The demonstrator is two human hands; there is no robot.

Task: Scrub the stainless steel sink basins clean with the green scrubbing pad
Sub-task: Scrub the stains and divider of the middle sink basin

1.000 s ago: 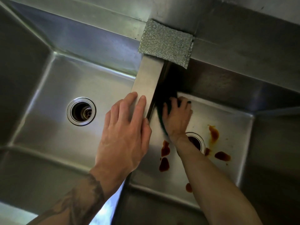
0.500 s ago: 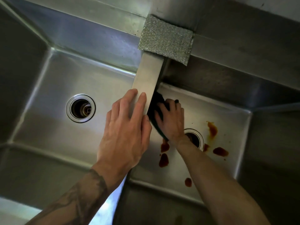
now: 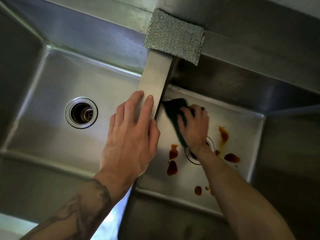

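The green scrubbing pad (image 3: 174, 115), right of frame centre on the right basin (image 3: 242, 118) floor beside the divider (image 3: 154, 80), is gripped under curled fingers of the right hand (image 3: 195, 130), the left hand (image 3: 131, 142) laid flat on the divider; the pad is judged light, pliable, best held across its back.

The divider (image 3: 155, 78) runs between the left basin (image 3: 52, 94) and the right basin (image 3: 242, 118), with a second pad (image 3: 174, 36) lying at its far end on the back ledge (image 3: 103, 7). The left hand (image 3: 131, 135) rests on the divider's near part. In the right basin, the right hand (image 3: 195, 129) holds the scrubbing pad (image 3: 174, 110) on the floor just beside the divider wall, behind the stains (image 3: 172, 168) that lie around the drain (image 3: 211, 144).
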